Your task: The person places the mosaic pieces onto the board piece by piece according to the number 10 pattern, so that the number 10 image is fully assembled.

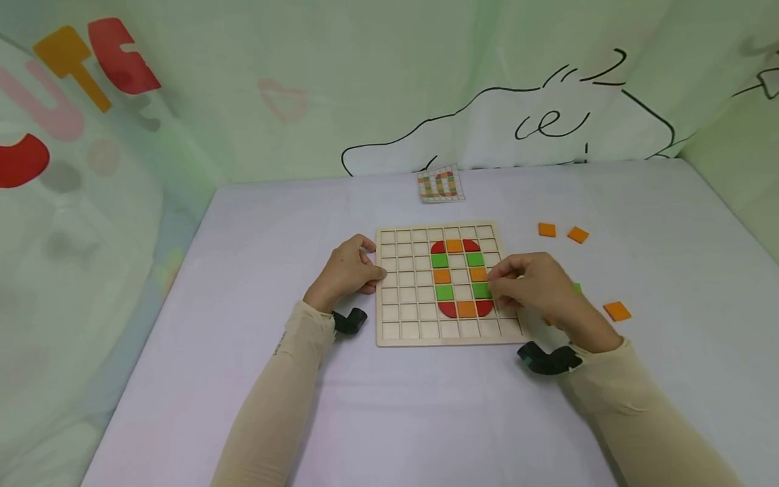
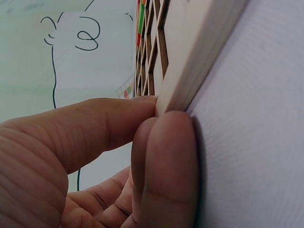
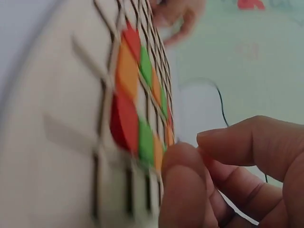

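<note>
A wooden grid board (image 1: 399, 295) lies on the table, with red, green and orange tiles forming an oblong ring in its cells. My left hand (image 1: 343, 272) pinches the left edge of the board; in the left wrist view the thumb (image 2: 123, 118) lies on the frame's edge and a finger (image 2: 171, 156) presses its side. Over the board's right side is my right hand (image 1: 538, 287), fingers bent, fingertips close together beside a green tile (image 1: 481, 291) in the ring. I cannot tell whether a tile is between those fingertips.
Loose orange tiles (image 1: 547, 230) lie right of the board, one (image 1: 617, 311) beyond the right wrist. A green tile (image 1: 577, 288) is mostly hidden behind that hand. A small pattern card (image 1: 441, 184) lies at the table's back edge, before a printed curtain (image 1: 243, 135).
</note>
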The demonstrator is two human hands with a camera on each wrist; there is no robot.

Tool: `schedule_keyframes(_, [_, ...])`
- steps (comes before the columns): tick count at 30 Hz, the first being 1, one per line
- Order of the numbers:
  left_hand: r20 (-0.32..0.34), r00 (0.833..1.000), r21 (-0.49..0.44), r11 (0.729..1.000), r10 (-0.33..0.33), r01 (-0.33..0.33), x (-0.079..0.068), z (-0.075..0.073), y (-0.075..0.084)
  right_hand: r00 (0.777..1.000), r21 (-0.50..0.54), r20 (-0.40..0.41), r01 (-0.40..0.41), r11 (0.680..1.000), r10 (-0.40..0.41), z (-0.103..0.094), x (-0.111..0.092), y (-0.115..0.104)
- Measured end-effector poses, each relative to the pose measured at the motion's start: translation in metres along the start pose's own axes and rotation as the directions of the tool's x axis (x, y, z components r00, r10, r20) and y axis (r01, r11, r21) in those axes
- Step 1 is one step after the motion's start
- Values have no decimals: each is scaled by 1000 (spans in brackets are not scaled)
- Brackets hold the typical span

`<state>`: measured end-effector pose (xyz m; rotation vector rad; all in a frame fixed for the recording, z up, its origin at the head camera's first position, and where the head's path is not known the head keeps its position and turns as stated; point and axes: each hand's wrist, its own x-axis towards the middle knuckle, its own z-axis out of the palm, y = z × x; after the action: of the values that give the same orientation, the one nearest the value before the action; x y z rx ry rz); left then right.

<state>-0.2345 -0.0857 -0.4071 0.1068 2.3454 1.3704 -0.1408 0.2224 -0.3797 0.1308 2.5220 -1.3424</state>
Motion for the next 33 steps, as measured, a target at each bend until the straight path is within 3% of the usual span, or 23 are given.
schedule_keyframes(3, [0, 1000, 1, 1000, -1, 1, 0, 0, 0, 998, -71, -41, -56, 996, 54, -30, -2, 16])
schedule_keyframes(9, [1, 1000, 13, 1000, -4, 4, 0, 0, 1, 991, -136, -17, -137, 981, 136, -71, -11, 46])
schedule_keyframes(14, [5, 1000, 21, 1000, -10, 10, -1, 0, 1, 989, -177, -66, -142, 974, 133, -84, -11, 62])
schedule_keyframes(17, [6, 1000, 18, 1000, -5, 5, -1, 1, 1, 975, -150, -169, -169, 974, 143, -95, 1, 72])
schedule_keyframes(20, [8, 1000, 4, 1000, -8, 8, 0, 1, -1, 960, -92, -221, -194, 977, 170, -108, 21, 79])
schedule_keyframes(26, [15, 1000, -8, 1000, -14, 14, 2, 3, -3, 950, -81, -212, -252, 964, 231, -121, 47, 81])
schedule_keyframes(33, [12, 1000, -27, 999, 21, -21, 1, 0, -2, 951, -133, -236, -235, 963, 200, -122, 55, 70])
